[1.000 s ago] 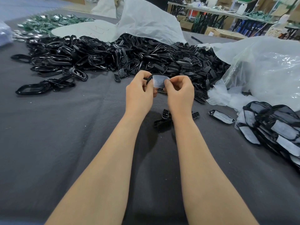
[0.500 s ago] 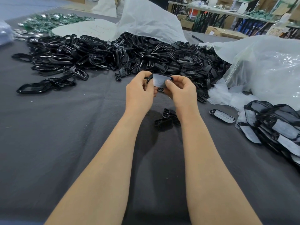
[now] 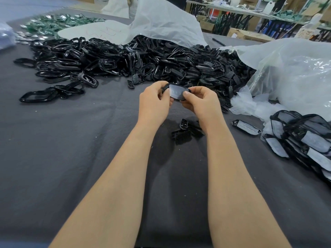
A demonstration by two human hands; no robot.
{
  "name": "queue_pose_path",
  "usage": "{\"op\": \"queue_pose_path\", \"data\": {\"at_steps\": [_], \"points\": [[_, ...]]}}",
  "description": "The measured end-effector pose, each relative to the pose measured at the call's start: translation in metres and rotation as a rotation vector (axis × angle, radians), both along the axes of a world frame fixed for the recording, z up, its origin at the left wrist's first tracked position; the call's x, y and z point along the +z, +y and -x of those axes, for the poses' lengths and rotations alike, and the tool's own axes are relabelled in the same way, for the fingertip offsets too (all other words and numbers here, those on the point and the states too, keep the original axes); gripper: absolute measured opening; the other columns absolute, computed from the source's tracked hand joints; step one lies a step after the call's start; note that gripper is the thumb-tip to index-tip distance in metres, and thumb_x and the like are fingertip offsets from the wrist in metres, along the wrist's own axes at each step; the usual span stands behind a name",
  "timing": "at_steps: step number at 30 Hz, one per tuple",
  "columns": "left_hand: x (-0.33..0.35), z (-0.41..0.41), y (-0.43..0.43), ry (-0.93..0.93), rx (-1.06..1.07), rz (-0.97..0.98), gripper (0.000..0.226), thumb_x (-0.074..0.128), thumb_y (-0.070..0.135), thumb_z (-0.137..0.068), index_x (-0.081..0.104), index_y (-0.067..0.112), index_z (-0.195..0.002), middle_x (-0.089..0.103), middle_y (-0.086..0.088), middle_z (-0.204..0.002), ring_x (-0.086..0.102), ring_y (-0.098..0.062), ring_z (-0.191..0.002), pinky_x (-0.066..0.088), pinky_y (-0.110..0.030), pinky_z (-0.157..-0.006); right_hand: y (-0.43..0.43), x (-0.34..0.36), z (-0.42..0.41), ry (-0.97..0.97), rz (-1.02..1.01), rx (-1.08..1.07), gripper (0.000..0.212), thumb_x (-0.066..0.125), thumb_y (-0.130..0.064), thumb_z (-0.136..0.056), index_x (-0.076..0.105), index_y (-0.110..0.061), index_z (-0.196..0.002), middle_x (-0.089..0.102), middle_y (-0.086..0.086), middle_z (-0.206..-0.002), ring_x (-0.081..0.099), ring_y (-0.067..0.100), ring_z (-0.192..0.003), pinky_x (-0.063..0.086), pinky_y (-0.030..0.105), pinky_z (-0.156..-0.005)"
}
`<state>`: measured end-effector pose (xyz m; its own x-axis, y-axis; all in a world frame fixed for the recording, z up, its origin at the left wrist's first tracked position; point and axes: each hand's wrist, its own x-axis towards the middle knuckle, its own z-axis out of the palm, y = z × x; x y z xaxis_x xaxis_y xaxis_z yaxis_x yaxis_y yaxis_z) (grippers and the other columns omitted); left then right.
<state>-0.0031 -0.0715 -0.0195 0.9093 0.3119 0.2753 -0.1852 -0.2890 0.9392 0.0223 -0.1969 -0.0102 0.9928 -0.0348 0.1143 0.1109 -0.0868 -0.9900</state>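
A: You are working over a wide table (image 3: 71,158) draped in dark grey, and it fills nearly the whole view.

B: Across its far side you have a long heap of black plastic frames and inserts (image 3: 143,61), spilling out from under a white plastic sheet (image 3: 166,24).

A: To your right a clear crumpled bag (image 3: 295,72) lies on the table. Nearer you, at the right edge, sits a stack of finished pieces (image 3: 300,138) — black rims with pale grey faces.

B: Your two bare forearms come up the middle. Your left hand (image 3: 154,106) has its fingers curled round the left end of one framed piece (image 3: 176,91).

A: Your right hand (image 3: 202,102) pinches the right end, with the thumb tip pressed on the pale face and the fingers folded beneath.

B: So you hold that piece between both hands, raised off the table, just in front of the heap's near edge, with its pale face turned toward you.

A: One lone finished piece (image 3: 246,127) lies flat on the table, between your right wrist and the stack.

B: Smallest of all — a few loose black inserts (image 3: 180,135) lie on the table below your hands, between your wrists.
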Motion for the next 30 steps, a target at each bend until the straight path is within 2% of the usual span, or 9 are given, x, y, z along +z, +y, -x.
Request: {"op": "queue_pose_path", "data": {"at_steps": [4, 9, 16, 19, 21, 23, 26, 30], "points": [[-0.001, -0.002, 0.0, 0.004, 0.001, -0.005, 0.032, 0.049, 0.011, -0.098, 0.056, 0.011, -0.129, 0.064, 0.008, -0.073, 0.059, 0.0, -0.064, 0.056, -0.026, -0.076, 0.003, 0.001, 0.002, -0.004, -0.01, -0.007, 0.012, 0.062, -0.004, -0.089, 0.059, -0.014, -0.082, 0.065, 0.001, -0.076, 0.063, 0.001, -0.057, 0.052, 0.015, -0.06], [-0.002, -0.003, -0.001, 0.019, -0.01, 0.041, 0.032, 0.047, 0.01, -0.099, 0.055, 0.011, -0.13, 0.065, 0.007, -0.072, 0.059, 0.0, -0.062, 0.058, -0.029, -0.075, 0.006, -0.001, 0.002, 0.043, -0.093, -0.004, 0.008, 0.059, -0.005, -0.092, 0.058, -0.013, -0.089, 0.064, 0.001, -0.081, 0.061, 0.006, -0.064, 0.051, 0.017, -0.063], [-0.002, -0.003, -0.003, 0.021, -0.016, 0.059, 0.03, 0.047, 0.011, -0.099, 0.056, 0.01, -0.128, 0.064, 0.006, -0.07, 0.059, 0.001, -0.059, 0.058, -0.028, -0.076, 0.011, -0.001, 0.003, -0.005, -0.03, -0.084, 0.016, 0.057, -0.005, -0.092, 0.055, -0.018, -0.083, 0.061, 0.001, -0.08, 0.058, 0.007, -0.065, 0.05, 0.015, -0.061], [-0.002, -0.003, -0.005, 0.034, -0.01, 0.088, 0.027, 0.043, 0.016, -0.101, 0.059, 0.012, -0.123, 0.065, 0.004, -0.071, 0.06, -0.001, -0.058, 0.058, -0.025, -0.072, 0.014, -0.002, 0.004, -0.032, 0.027, -0.128, 0.012, 0.056, -0.008, -0.093, 0.054, -0.018, -0.087, 0.06, 0.001, -0.084, 0.059, 0.013, -0.076, 0.054, 0.026, -0.073], [0.0, -0.002, -0.005, 0.034, -0.019, 0.08, 0.021, 0.043, 0.024, -0.102, 0.061, 0.016, -0.107, 0.066, 0.003, -0.072, 0.06, 0.001, -0.054, 0.057, -0.021, -0.066, 0.015, -0.002, 0.005, -0.054, 0.067, -0.148, 0.007, 0.057, -0.009, -0.093, 0.054, -0.015, -0.091, 0.06, 0.003, -0.087, 0.058, 0.018, -0.084, 0.053, 0.035, -0.083], [-0.001, -0.001, -0.005, 0.031, -0.039, 0.056, 0.011, 0.051, 0.029, -0.099, 0.057, 0.021, -0.095, 0.066, 0.003, -0.073, 0.06, 0.004, -0.052, 0.055, -0.018, -0.062, 0.016, -0.002, 0.005, -0.07, 0.078, -0.154, 0.005, 0.057, -0.009, -0.093, 0.055, -0.013, -0.095, 0.06, 0.005, -0.09, 0.058, 0.019, -0.086, 0.053, 0.039, -0.087], [-0.002, -0.002, -0.004, 0.044, -0.039, 0.026, 0.006, 0.059, 0.018, -0.094, 0.054, 0.021, -0.096, 0.066, 0.006, -0.074, 0.061, 0.004, -0.055, 0.055, -0.018, -0.065, 0.016, -0.002, 0.006, -0.069, 0.051, -0.137, 0.006, 0.056, -0.008, -0.093, 0.056, -0.014, -0.095, 0.062, 0.005, -0.091, 0.059, 0.016, -0.085, 0.054, 0.036, -0.086], [-0.002, -0.002, -0.003, 0.025, -0.002, 0.07, 0.007, 0.056, 0.012, -0.096, 0.056, 0.02, -0.096, 0.066, 0.005, -0.071, 0.06, 0.005, -0.053, 0.053, -0.013, -0.062, 0.017, -0.002, 0.007, -0.042, -0.054, -0.093, 0.01, 0.057, -0.006, -0.093, 0.057, -0.016, -0.094, 0.062, -0.001, -0.084, 0.06, 0.007, -0.074, 0.055, 0.021, -0.075]]}}
